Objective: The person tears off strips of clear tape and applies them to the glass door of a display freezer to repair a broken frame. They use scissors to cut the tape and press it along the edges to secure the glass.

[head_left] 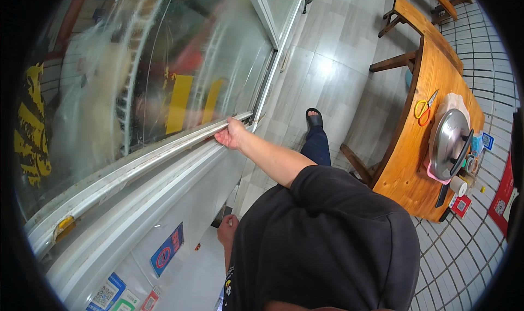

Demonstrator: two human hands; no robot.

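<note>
Right hand clamped on sliding glass lid frame rail; probably heavy, slick, fragile; left hand below, grip unclear.

— What sort of place is this looking like?

— A small eatery or food shop: a glass-topped chest freezer is filling the left of the frame, and a wooden table with a steel pot lid is standing at right on the tiled floor.
</note>
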